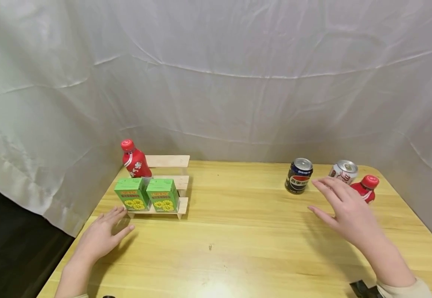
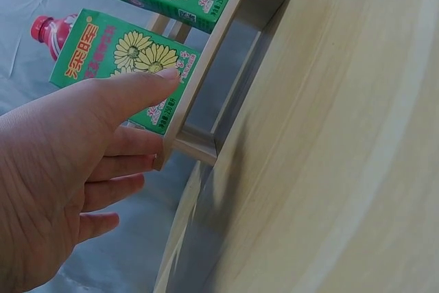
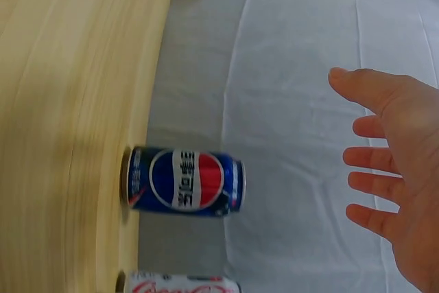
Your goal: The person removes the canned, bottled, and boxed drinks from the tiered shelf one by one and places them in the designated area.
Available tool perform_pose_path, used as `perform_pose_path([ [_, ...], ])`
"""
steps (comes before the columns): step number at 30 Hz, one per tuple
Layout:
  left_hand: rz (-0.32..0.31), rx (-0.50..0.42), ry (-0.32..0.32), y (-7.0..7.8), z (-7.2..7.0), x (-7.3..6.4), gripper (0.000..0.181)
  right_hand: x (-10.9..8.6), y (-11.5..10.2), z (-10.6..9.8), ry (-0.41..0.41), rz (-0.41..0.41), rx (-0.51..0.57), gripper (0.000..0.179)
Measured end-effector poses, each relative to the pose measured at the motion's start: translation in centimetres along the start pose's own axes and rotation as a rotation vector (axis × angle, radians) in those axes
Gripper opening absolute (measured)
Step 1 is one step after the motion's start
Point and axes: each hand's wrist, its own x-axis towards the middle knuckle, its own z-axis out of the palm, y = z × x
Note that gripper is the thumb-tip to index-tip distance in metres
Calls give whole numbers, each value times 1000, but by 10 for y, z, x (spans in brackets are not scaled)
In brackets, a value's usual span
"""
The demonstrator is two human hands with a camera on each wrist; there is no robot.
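Two green drink cartons with yellow flowers, a left carton (image 1: 133, 194) and a right carton (image 1: 162, 195), stand on the front step of a small wooden rack (image 1: 183, 204). Behind them on the rack is a red bottle (image 1: 136, 162). My left hand (image 1: 99, 235) is by the rack's front left corner, fingers loosely extended, gripping nothing; whether it touches the rack I cannot tell. Over the table's right side hovers my right hand (image 1: 350, 209), fingers apart and holding nothing. Near it stand a dark blue Pepsi can (image 3: 185, 180), a silver Coca-Cola can (image 1: 344, 171) and a second red bottle (image 1: 365, 188), partly hidden by the hand.
The wooden table (image 1: 230, 231) reaches back to a pale grey cloth (image 1: 238, 103) that hangs behind and along both sides. A black cloth (image 1: 10, 244) lies beyond the table's left edge. A dark strap (image 1: 365, 289) shows at the right wrist.
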Motion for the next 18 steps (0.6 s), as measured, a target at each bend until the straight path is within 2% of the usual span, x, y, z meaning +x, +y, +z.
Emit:
perform_pose_path([
  [2, 2, -1, 4, 0, 1, -1, 65, 3, -3, 4, 2, -12, 16, 68],
  [10, 0, -1, 4, 2, 0, -1, 64, 10, -17, 20, -104, 8, 13, 70],
  [18, -1, 10, 5, 2, 0, -1, 64, 28, -33, 39, -106, -77, 50, 67],
])
